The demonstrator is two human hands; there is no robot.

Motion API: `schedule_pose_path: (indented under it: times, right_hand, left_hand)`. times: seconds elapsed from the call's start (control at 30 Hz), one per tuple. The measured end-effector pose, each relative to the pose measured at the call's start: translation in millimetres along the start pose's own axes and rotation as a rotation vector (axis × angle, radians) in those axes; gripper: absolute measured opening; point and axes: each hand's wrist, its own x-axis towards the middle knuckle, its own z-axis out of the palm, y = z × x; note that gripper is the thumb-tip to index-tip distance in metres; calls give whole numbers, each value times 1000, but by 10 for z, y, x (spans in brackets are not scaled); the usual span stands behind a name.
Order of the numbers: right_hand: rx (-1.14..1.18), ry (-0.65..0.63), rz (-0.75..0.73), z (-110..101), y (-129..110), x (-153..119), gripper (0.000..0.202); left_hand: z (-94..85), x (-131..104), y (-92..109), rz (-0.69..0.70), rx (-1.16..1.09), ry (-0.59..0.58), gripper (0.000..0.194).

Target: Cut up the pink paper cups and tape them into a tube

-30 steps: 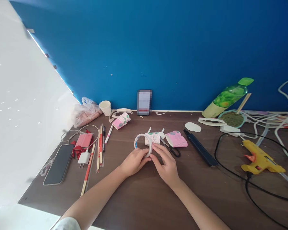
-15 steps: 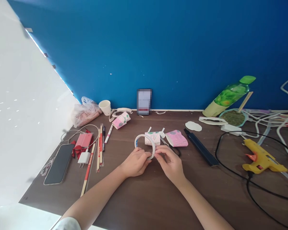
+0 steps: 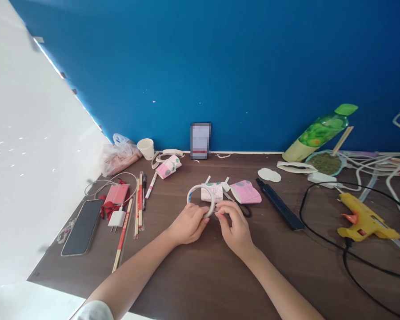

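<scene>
- The left hand [image 3: 189, 224] has its grip closed on the lower side of the tape [image 3: 212, 200], thumb over the ring.
- The right hand [image 3: 235, 226] is just beside the ring's right edge, thumb and forefinger curled close together; whether this grip has hold of anything, I cannot tell.
- The tape is tilted up on edge above the middle of the worktop [image 3: 203, 275], between the hands.
- Behind it lies a patterned sleeve [image 3: 213, 192], with a pink sleeve [image 3: 246, 192] to its right and scissors [image 3: 245, 210] partly hidden by the right hand.
- Farther right lie a dark bar [image 3: 280, 204] and a yellow glue gun [image 3: 363, 220].
- To the left lie chopsticks [image 3: 122, 235] and a phone [image 3: 82, 227], well apart from the hands.
</scene>
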Motion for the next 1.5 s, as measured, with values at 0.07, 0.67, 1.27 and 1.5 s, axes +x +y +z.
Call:
schedule_pose_path:
  times: [0.07,0.67,1.27,1.5]
  right_hand:
    - [44,-20,-4,10,4,-26,13]
    - [-260,-57,-199,23,-25,-48,15]
    - [-527,22,-357,-5,-60,-19,19]
    - [-549,259,-395,-131,48,-47,29]
  left_hand:
    - [-6,4,6,-3,5,14,23]
    - [153,-27,-6,-17,193,155,35]
    - [47,7,150,-65,202,192,22]
    - [-69,12,-43,-411,56,321,19]
